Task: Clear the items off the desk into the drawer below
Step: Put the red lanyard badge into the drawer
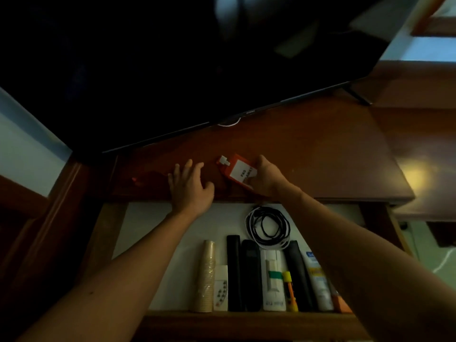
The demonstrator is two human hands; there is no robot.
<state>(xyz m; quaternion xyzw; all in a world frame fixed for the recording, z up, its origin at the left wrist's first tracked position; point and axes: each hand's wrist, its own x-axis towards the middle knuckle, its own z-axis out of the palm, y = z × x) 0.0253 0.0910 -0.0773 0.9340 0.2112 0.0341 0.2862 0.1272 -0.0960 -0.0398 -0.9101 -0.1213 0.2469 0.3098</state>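
One item is left on the desk (320, 154): an orange card holder (237, 170) near its front edge, gripped by the right hand (265, 177). The left hand (188, 187), fingers spread, holds nothing. Its trailing strap could snag the edge over the drawer (158, 233), or land on the coiled cable (267, 224).

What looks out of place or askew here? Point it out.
Nothing looks spilled or damaged. The orange tag lies askew on the desk, gripped by the right hand. In the drawer, the coiled cable sits loose behind the neat row of remotes.
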